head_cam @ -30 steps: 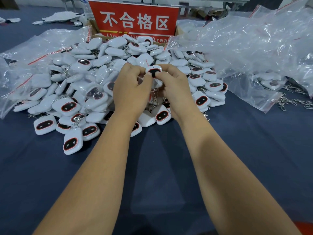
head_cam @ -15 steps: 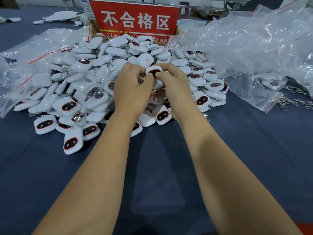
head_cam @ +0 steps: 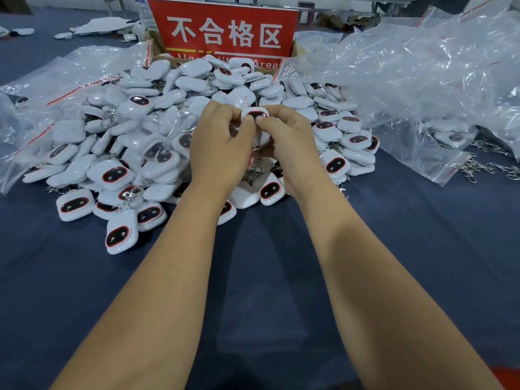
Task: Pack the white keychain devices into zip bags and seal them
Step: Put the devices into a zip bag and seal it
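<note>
A: White plastic, a dark oval face ringed in red: that is the keychain device [head_cam: 254, 116] held up between both hands, above the near edge of the big pile of devices [head_cam: 157, 142].

B: How is each grip set?

A: The left hand [head_cam: 218, 149] pinches the device from its left side, thumb and fingers curled in on it. The right hand [head_cam: 291, 142] does the same from the right, its thumb tip just under the dark face. A thin clear film shows around the device, likely a zip bag, but I cannot tell where its edges run or whether it is sealed.

B: And the rest?

A: The pile lies on a counter [head_cam: 422, 249] covered in dark blue cloth. Some devices at the left sit inside clear bags with red strips [head_cam: 70, 88]. A large heap of empty clear bags [head_cam: 422, 80] lies to the right, with metal clasps and chains [head_cam: 489, 167] beside its near edge. Behind the pile stands a red sign [head_cam: 225, 32] with white characters.
</note>
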Available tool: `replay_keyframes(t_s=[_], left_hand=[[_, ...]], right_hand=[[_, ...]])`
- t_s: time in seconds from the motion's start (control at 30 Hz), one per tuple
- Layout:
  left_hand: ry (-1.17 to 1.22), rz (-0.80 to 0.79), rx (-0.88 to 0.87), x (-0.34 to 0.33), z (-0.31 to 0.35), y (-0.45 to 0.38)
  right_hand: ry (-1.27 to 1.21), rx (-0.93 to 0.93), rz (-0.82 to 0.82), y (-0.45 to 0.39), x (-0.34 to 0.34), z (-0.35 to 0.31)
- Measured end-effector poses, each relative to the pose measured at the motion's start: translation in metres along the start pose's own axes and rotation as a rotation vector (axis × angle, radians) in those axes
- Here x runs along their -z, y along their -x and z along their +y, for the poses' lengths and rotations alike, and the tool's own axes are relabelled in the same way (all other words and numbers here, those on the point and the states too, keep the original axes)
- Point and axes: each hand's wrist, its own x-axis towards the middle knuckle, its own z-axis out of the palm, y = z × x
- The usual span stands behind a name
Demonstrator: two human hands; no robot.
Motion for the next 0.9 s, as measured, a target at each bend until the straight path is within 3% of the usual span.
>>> replay_keyframes(t_s=[0.17,0.23,0.47,0.9], left_hand=[[0.353,0.085,0.203,0.007,0.009,-0.002],[0.433,0.112,0.260,0.009,0.010,-0.003],[0.338,0.121,0.226,0.006,0.005,-0.007],[0.359,0.178,0.202,0.008,0.011,-0.005]], right_hand=[[0.010,0.014,0.025,-0.001,0.002,-0.003],[-0.091,-0.005,0.038,-0.001,0.004,-0.006],[-0.581,-0.017,-0.102,0.001,0.008,-0.011],[-0.225,0.037,0.008,-0.001,-0.004,-0.003]])
